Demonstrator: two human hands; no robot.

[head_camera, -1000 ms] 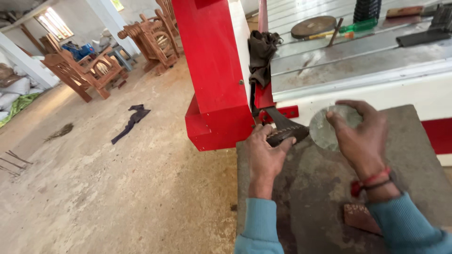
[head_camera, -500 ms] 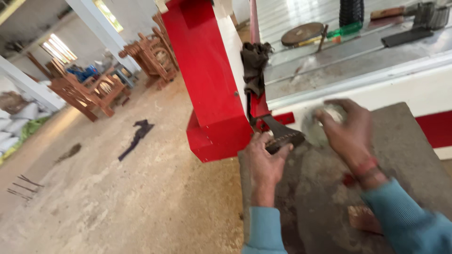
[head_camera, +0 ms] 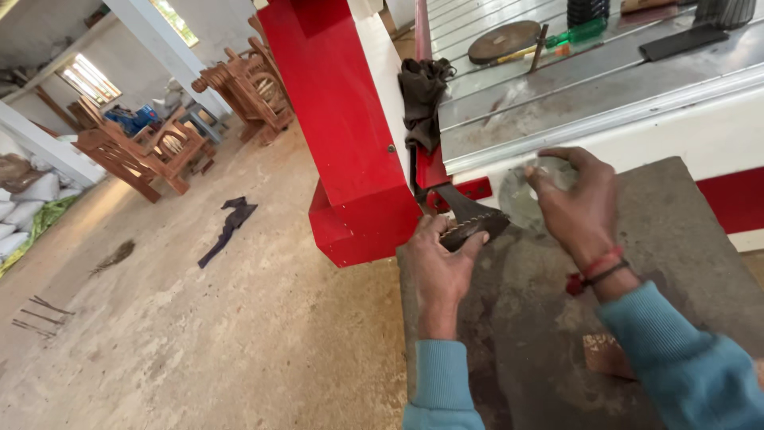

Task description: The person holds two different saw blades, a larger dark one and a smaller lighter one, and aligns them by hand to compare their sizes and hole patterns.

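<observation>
Two hands are showing: the left hand point(head_camera: 442, 259) and the right hand point(head_camera: 577, 203), each emerging from one of two blue sleeves point(head_camera: 684, 362). One dark toothed tool point(head_camera: 473, 227) is lying in the left grip; one round greyish disc point(head_camera: 529, 195) is sitting under the right fingers. One grey slab surface point(head_camera: 676, 239) is carrying both. One red machine column point(head_camera: 338, 119) is standing at centre, with one dark rag point(head_camera: 422, 87) hanging beside it. One round plate point(head_camera: 503, 41) and one green-handled screwdriver point(head_camera: 577, 33) are lying on the machine bed. Wooden chairs point(head_camera: 163, 151) are standing behind, perhaps four; the distance is blurring them. One dark cloth point(head_camera: 229, 227) is lying on the floor.
</observation>
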